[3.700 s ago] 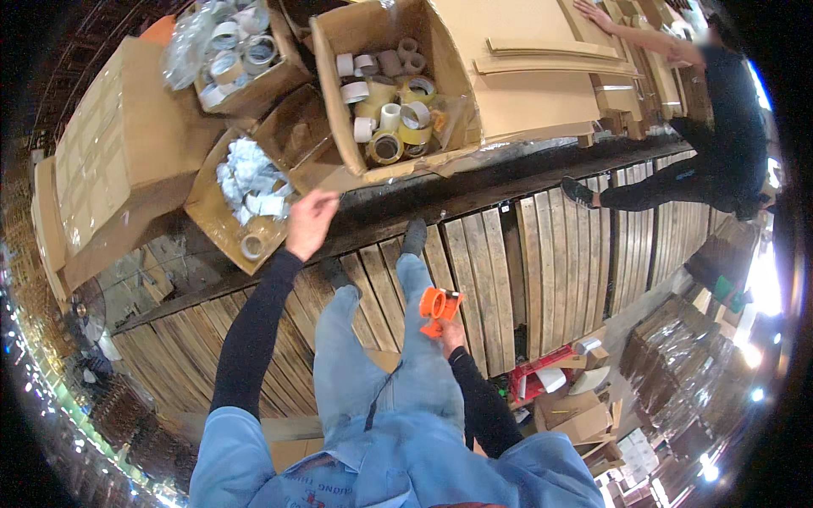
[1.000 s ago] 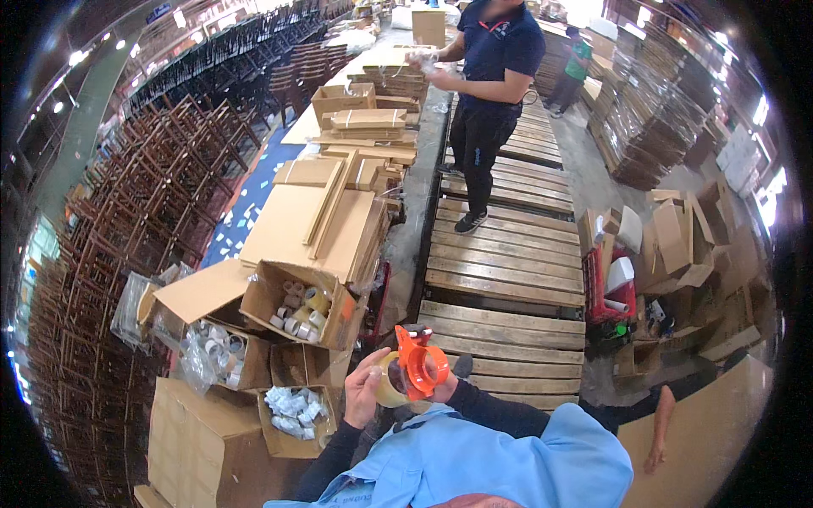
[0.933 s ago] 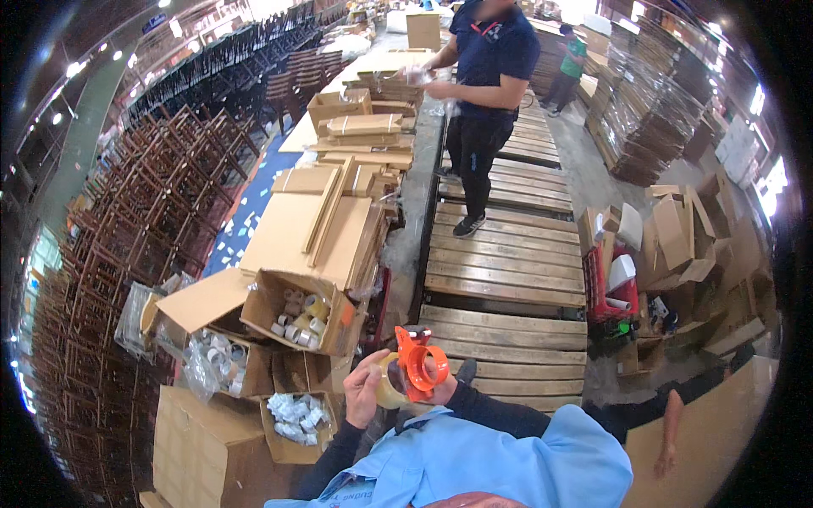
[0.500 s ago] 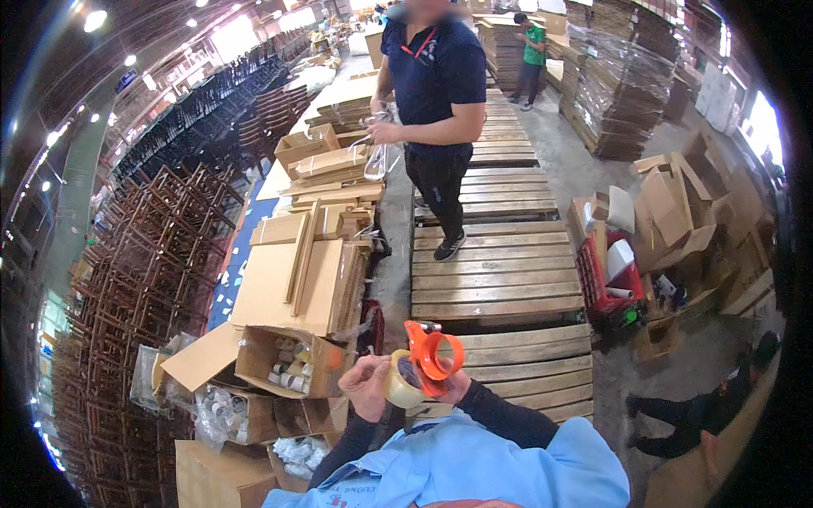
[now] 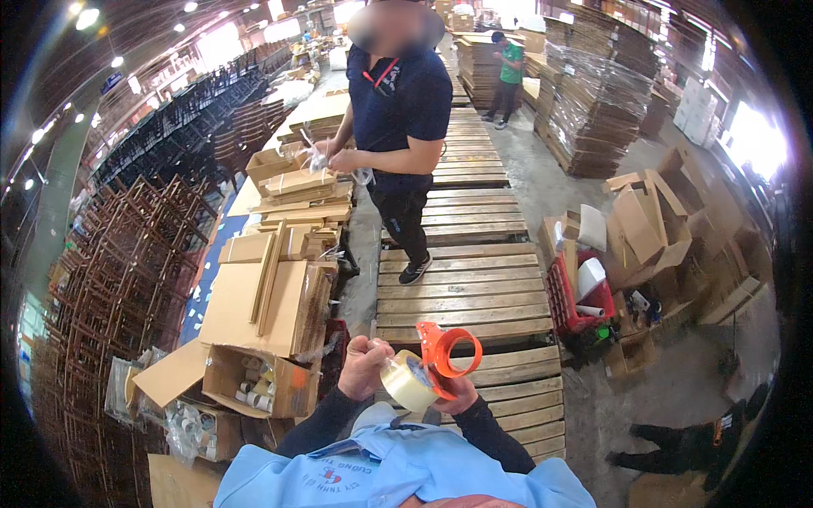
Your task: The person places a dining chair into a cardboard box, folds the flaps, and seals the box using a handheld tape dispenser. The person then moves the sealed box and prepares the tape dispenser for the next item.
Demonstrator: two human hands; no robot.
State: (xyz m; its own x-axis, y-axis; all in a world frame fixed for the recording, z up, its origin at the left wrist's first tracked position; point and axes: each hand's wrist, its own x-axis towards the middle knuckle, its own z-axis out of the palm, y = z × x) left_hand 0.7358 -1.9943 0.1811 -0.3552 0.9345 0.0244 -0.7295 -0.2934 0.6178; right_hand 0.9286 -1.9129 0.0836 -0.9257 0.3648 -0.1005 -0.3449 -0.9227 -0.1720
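In front of my chest my right hand [image 5: 458,396] is closed around an orange tape dispenser [image 5: 440,360] with a round open ring on its right side. A wide roll of clear yellowish packing tape [image 5: 406,383] sits against the dispenser's left side. My left hand [image 5: 365,367] is closed at the roll's upper left edge, its fingertips pinching the tape there. Whether a loose end of tape is between those fingers is too small to make out.
An open carton [image 5: 292,385] of tape rolls stands left, by flat cardboard sheets [image 5: 246,300]. Slatted wooden pallets [image 5: 461,292] run ahead, where a person in dark clothes [image 5: 398,110] stands handling something. A red crate [image 5: 597,309] and torn cartons [image 5: 648,229] lie to the right.
The view has shifted, so the surroundings sit further left. Both hands hold the tape and dispenser as before, with the roll tilted a little differently. The person ahead still handles something clear.
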